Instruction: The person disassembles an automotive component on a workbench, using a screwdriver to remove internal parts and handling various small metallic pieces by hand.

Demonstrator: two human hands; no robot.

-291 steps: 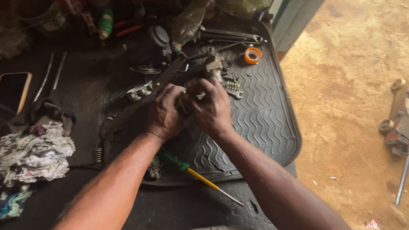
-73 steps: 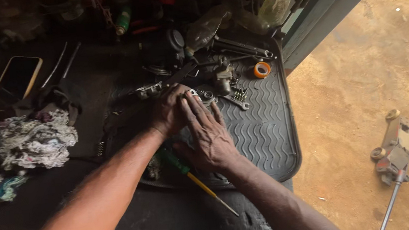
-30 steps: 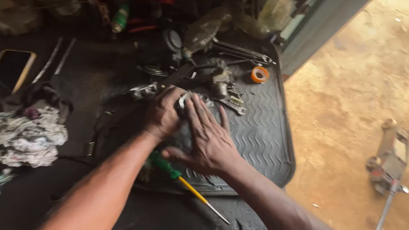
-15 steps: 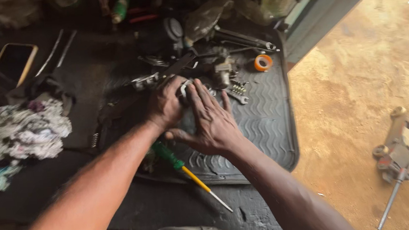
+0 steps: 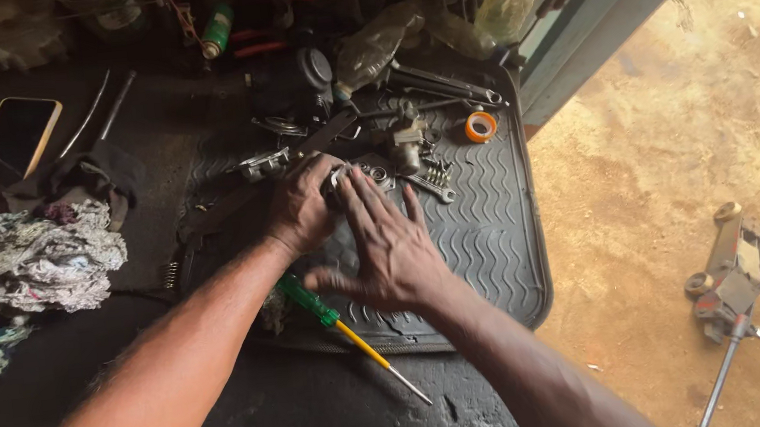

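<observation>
Head view: on a ribbed black rubber mat, the left hand grips a small grey metal part, right hand flat and open over it; loose parts remain scattered behind, work apparently unfinished

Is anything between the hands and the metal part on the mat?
Nothing visible. The left hand grips the metal part directly; the right hand lies flat against it on the mat.
</observation>
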